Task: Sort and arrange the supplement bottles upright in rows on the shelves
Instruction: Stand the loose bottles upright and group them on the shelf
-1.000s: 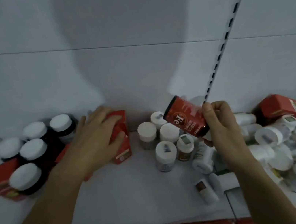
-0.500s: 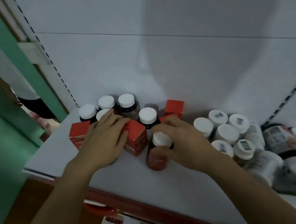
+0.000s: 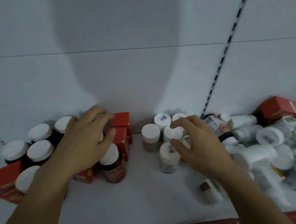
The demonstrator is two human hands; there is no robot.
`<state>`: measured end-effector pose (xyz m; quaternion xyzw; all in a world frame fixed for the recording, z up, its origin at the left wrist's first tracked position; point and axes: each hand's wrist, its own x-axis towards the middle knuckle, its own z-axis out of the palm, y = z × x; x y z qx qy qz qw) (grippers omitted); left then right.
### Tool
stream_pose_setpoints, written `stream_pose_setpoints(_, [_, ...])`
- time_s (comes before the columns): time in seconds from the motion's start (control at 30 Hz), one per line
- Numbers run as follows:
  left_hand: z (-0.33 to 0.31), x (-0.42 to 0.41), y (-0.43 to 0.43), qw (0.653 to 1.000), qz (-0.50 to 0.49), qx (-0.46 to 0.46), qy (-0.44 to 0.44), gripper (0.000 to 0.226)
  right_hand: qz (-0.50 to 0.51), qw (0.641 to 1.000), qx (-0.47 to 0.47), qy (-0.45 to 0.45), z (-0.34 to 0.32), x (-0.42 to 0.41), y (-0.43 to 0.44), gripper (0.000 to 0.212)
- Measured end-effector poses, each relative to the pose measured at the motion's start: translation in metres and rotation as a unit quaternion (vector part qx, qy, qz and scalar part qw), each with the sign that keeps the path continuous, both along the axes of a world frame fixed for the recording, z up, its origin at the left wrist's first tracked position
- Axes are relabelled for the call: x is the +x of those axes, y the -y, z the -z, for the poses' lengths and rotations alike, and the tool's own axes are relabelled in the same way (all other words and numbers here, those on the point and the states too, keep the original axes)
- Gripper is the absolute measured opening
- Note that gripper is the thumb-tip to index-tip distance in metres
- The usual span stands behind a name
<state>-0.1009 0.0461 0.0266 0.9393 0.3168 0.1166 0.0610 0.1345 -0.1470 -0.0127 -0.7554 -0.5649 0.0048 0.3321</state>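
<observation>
Left hand (image 3: 86, 144) on red boxes (image 3: 120, 119), right hand (image 3: 198, 142) over white-capped bottles (image 3: 150, 132)

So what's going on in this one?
A person is sorting supplement bottles on a white shelf. The left hand rests, fingers spread, on the red boxes beside the dark white-capped bottles; a red bottle stands upright just in front. The right hand hovers over the upright small white bottles in the middle, fingers loosely curled, holding nothing visible. A jumbled pile of white bottles lies unsorted at the right.
</observation>
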Motion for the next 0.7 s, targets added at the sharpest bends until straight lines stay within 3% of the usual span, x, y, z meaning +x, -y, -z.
stream_pose_setpoints(0.1, [0.001,0.045,0.015,0.998,0.054,0.014,-0.013,0.069,0.079,0.992,-0.088,0.040,0.002,0.048,0.035,0.034])
stream_pose_setpoints(0.23, [0.005,0.090,0.047,0.993,0.116,0.005,0.013,0.060,0.162,0.982,-0.090,0.030,-0.006,0.101,0.073,0.034])
stream_pose_setpoints(0.3, [0.010,0.112,0.064,0.990,0.139,-0.006,0.017,0.055,0.166,0.971,-0.169,-0.006,-0.008,0.115,0.075,0.036])
stream_pose_setpoints(0.4, [0.022,0.146,0.079,0.988,0.145,-0.043,-0.019,0.059,0.153,0.941,-0.300,0.021,-0.003,0.116,0.065,0.054])
stream_pose_setpoints(0.5, [0.043,0.166,0.090,0.989,0.104,-0.075,-0.069,0.061,0.161,0.931,-0.326,0.037,-0.006,0.118,0.060,0.070])
stream_pose_setpoints(0.57, [0.054,0.168,0.096,0.993,0.080,-0.073,-0.042,0.066,0.151,0.929,-0.339,0.002,-0.007,0.124,0.059,0.075])
stream_pose_setpoints(0.7, [0.051,0.164,0.106,0.994,0.059,-0.088,0.016,0.061,0.122,0.953,-0.267,-0.071,0.005,0.136,0.062,0.055])
